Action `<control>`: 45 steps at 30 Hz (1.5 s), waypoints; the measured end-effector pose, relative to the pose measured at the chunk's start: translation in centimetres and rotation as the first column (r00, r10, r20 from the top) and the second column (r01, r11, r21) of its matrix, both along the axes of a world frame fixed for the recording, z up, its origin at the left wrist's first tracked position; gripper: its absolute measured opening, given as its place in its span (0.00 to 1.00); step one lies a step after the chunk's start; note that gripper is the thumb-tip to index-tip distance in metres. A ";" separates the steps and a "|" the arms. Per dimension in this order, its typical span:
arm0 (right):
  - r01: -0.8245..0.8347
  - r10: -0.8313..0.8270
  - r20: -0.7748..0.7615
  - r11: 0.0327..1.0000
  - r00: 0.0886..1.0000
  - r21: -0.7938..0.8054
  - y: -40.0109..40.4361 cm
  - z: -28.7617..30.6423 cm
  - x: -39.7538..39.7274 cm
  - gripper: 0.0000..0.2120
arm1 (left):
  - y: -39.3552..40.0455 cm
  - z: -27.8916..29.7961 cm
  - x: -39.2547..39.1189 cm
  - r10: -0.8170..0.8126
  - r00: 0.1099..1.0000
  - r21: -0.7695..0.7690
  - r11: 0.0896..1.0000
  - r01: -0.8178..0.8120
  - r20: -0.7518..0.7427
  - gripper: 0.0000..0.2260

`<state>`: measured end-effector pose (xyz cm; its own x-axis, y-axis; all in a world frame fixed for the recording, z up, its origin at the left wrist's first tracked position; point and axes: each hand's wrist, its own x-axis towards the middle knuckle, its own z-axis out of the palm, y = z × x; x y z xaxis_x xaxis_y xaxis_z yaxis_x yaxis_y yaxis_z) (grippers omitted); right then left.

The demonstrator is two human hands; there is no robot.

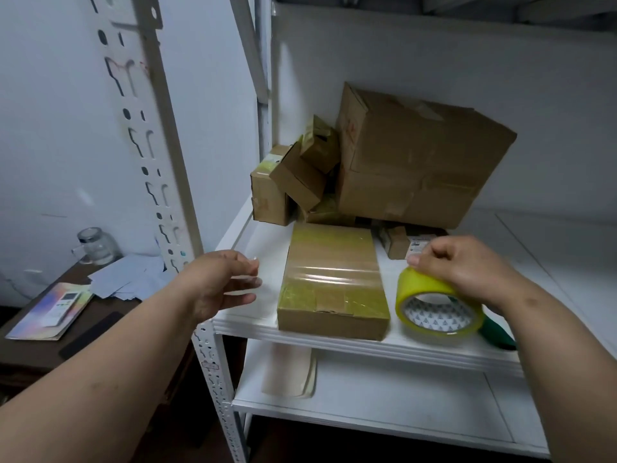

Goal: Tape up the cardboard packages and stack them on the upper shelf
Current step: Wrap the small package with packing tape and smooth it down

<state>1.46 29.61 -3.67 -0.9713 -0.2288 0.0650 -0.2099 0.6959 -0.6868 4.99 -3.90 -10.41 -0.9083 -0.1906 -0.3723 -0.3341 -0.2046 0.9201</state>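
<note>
The right hand point(467, 265) grips the top of a yellow tape roll point(437, 304), fingers curled over its rim, the roll standing tilted on the white shelf point(334, 342) near the front edge. The left hand point(220, 282) hovers just left of the taped box point(332, 280), fingers loosely spread and holding nothing. That flat cardboard box lies between the two hands at the shelf's front, glossy tape bands across its top.

Behind it, against the back wall, a big brown box point(420, 162) sits on the same shelf, with several small boxes point(297, 175) heaped crookedly to its left. A small labelled packet point(400, 243) lies just beyond the roll. Something green point(497, 332) pokes out under the right wrist.

One shelf down rests a pale folded sheet point(290, 369). The rack's white perforated upright point(150, 145) rises on the left. Beyond it a dark desk point(33, 355) carries a glass jar point(96, 245), loose papers point(127, 279) and a colourful booklet point(50, 312).
</note>
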 end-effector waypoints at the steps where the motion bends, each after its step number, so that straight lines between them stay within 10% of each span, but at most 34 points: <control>1: 0.014 -0.014 0.016 1.000 1.000 0.023 0.2 -0.4 -0.2 0.16 | 0.0 -0.4 -0.1 -0.004 1.000 -0.009 1.000 0.004 0.026 0.11; 45: -0.031 -0.047 0.136 0.854 0.990 0.520 0.9 -5.2 -3.4 0.17 | 2.8 -4.6 -0.9 -0.039 0.984 -0.291 0.953 0.089 0.173 0.11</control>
<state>-1.91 30.52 -8.84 -0.9633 -0.1831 -0.1962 -0.1324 0.9602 -0.2461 4.10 -1.13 -15.01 -0.8537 -0.2585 -0.4521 -0.4884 0.0958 0.8674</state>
